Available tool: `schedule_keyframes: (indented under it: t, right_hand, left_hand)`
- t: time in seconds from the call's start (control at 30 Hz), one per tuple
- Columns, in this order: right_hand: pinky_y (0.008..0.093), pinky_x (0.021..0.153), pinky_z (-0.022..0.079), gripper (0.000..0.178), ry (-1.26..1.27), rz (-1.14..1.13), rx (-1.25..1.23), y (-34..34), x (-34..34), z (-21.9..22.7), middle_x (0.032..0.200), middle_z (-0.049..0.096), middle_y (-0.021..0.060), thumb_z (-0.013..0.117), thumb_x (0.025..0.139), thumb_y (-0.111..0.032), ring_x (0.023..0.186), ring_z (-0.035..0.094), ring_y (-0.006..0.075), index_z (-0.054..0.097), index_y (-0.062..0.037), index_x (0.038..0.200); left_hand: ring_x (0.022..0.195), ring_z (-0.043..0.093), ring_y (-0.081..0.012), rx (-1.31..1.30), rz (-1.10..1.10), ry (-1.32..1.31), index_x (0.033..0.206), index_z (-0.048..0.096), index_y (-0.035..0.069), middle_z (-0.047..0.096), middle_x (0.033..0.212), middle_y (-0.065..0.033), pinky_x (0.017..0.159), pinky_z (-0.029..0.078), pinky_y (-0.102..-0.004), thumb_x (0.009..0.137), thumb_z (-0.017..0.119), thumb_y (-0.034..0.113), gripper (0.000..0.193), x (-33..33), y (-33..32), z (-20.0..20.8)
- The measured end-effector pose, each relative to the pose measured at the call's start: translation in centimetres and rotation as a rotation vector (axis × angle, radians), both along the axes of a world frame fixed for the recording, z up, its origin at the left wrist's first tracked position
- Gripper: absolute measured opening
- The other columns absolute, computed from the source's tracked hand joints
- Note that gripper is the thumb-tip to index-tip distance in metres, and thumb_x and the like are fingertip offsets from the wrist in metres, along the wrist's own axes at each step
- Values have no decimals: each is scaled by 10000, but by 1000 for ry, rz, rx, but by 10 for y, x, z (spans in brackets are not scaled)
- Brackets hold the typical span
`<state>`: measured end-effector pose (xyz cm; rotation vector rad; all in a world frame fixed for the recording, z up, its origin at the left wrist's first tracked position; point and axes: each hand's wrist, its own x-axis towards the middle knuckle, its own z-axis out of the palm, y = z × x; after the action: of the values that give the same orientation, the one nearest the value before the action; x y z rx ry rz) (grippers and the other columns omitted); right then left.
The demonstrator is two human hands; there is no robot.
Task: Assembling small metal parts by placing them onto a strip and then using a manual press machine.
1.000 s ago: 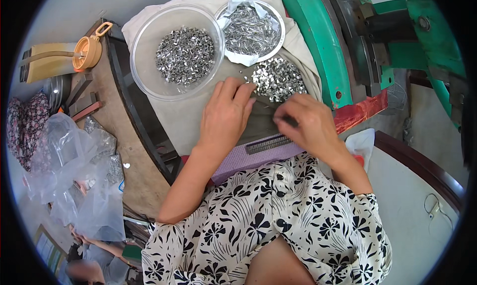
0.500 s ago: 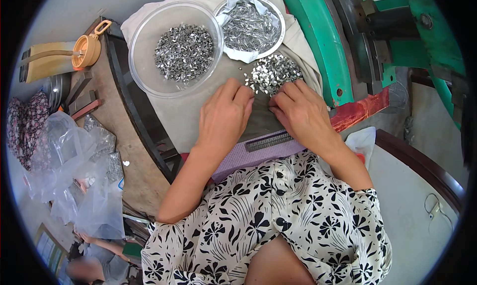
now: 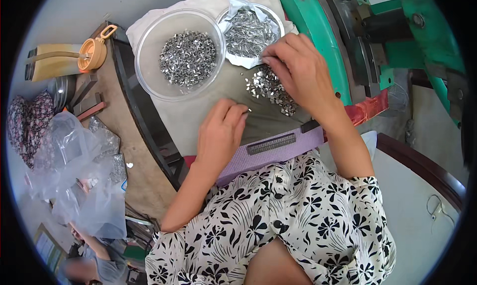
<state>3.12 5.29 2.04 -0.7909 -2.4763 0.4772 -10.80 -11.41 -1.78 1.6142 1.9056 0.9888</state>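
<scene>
My left hand [image 3: 221, 131] is closed in a pinch over the grey cloth, and a tiny shiny metal piece [image 3: 249, 110] shows at its fingertips. Beyond it, my right hand [image 3: 300, 68] is pinched at the near right rim of a round pan [image 3: 282, 29] lined with white paper; what its fingers hold, if anything, is hidden. Thin metal pins [image 3: 248, 34] fill the pan. A heap of small flat metal pieces [image 3: 271, 88] lies below my right hand, partly covered by it. To the left stands a clear round tub [image 3: 144, 61] with many small metal parts [image 3: 186, 58].
Nearest me is a purple mat [image 3: 236, 163] with a dark slotted metal strip [image 3: 271, 143]. A green machine [image 3: 310, 36] borders the right side. At left are an orange-capped container [image 3: 92, 54], metal bars and clear plastic bags [image 3: 69, 160]. Another person [image 3: 107, 265] sits at lower left.
My right hand has moved from the heap up to the pan's rim. My left hand has drawn back toward me from the heap, with a small metal piece now showing at its fingertips.
</scene>
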Motion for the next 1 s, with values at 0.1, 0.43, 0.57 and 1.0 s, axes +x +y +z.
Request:
schedule_keyframes:
  t: [0.1,0.43,0.57,1.0]
  right_hand:
    - [403,700,485,87,57,14,12,-2,0,-9,847,594,73,744,813,-88,820,579,292,687,-68,876]
    - [384,697,485,118,-51,-11,-111,-45,15,-32,842,584,43,796,738,-122,816,577,248,718,-87,820]
    - [391,695,484,114,-82,-1,-62,-44,16,-29,845,576,45,786,740,-105,821,566,255,712,-71,819]
    - [371,751,469,186,20,-67,-95,-55,37,-22,980,611,73,785,751,-27,892,578,272,718,-57,922]
  left_hand:
    - [835,621,-316,1,-23,35,971,655,49,574,923,-98,703,513,-427,832,709,45,149,0,7,1]
    - [791,645,-276,-58,-27,-45,945,682,21,601,943,-103,669,520,-362,818,723,-17,139,-6,2,1]
    - [836,632,-319,-71,28,-144,951,668,17,598,956,-113,702,514,-414,811,706,-19,149,-4,-3,2]
    - [767,636,-271,4,6,65,885,706,24,615,893,-84,657,508,-370,787,746,-10,111,3,6,0]
